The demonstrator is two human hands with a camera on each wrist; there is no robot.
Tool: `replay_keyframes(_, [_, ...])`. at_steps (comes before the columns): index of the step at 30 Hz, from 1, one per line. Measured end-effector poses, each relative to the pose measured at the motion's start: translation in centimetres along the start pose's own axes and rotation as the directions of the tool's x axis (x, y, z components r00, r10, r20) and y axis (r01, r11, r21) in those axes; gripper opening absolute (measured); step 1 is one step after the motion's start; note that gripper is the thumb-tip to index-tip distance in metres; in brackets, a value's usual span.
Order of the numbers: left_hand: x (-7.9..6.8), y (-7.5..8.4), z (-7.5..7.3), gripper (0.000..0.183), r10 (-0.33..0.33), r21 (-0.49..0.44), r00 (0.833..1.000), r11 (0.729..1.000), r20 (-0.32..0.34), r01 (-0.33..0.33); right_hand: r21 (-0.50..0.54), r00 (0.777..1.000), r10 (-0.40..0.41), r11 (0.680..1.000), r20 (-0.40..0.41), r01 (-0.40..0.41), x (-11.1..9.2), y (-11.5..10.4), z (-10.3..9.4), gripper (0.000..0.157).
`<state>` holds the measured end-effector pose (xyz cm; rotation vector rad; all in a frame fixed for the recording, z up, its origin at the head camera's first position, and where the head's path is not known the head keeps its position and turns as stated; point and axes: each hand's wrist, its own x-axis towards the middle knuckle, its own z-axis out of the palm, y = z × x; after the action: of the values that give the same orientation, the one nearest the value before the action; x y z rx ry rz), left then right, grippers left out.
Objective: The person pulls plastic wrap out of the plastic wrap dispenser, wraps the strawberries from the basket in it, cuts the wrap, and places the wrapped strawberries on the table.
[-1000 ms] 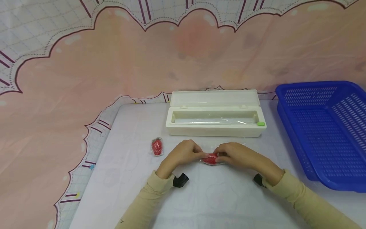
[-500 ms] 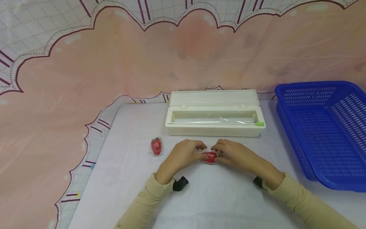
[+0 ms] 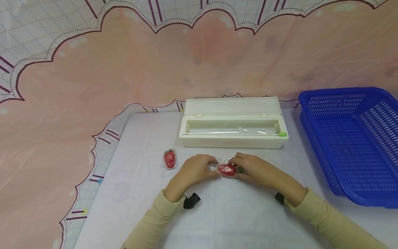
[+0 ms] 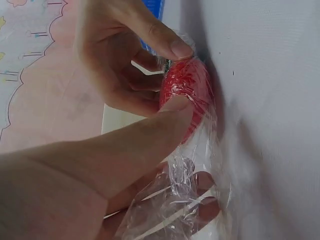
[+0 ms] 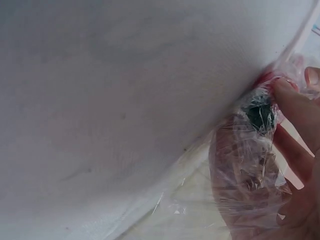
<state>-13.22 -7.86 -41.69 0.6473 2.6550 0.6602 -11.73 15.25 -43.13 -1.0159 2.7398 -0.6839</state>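
A red strawberry [image 3: 227, 169] wrapped in clear cling film lies sideways between both hands, low over the white table. My left hand [image 3: 193, 172] curls around the loose cling film [image 4: 182, 175] at the strawberry's left end; the left wrist view shows its thumb [image 4: 175, 112] against the red side and its fingers behind the film. With thumb and fingers my right hand [image 3: 256, 168] holds the other end, by the dark green leaves [image 5: 261, 114]. More film hangs crumpled below the leaves in the right wrist view. Another film-wrapped strawberry [image 3: 169, 159] lies to the left of the hands.
Behind the hands stands a white cling film dispenser [image 3: 234, 142], its lid [image 3: 233, 106] raised and a green slider [image 3: 282, 134] at its right end. A blue plastic basket [image 3: 339, 152] sits on the right. Patterned cloth [image 3: 186, 62] covers the background beyond the table.
My left hand has shifted slightly left from the strawberry, and crumpled film now shows between them. The right fingers lifted a little, then came back down around the leaf end.
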Motion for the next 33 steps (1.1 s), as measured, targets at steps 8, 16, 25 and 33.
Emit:
replay_keyframes(8, [0.0, 0.2, -0.2, 0.038, 0.017, 0.085, 0.999, 0.996, -0.042, -0.013, 0.021, 1.000, -0.006, 1.000, 0.017, 0.006, 0.0, 0.3, -0.1, 0.031])
replay_keyframes(16, [0.1, 0.6, -0.2, 0.037, 0.080, 0.141, 0.993, 0.988, -0.089, -0.067, 0.039, 0.999, -0.011, 0.999, 0.047, 0.009, 0.2, 0.5, -0.2, 0.030])
replay_keyframes(25, [1.1, 1.3, 1.2, 0.039, 0.215, 0.186, 0.969, 0.964, -0.122, -0.191, 0.079, 0.996, -0.004, 0.997, 0.088, -0.003, 0.5, 0.9, -0.3, 0.025])
replay_keyframes(33, [1.7, 1.4, 1.4, 0.031, 0.140, 0.126, 0.984, 0.984, -0.111, -0.125, 0.058, 0.998, 0.014, 0.998, 0.054, -0.017, 0.3, 0.9, -0.2, 0.025])
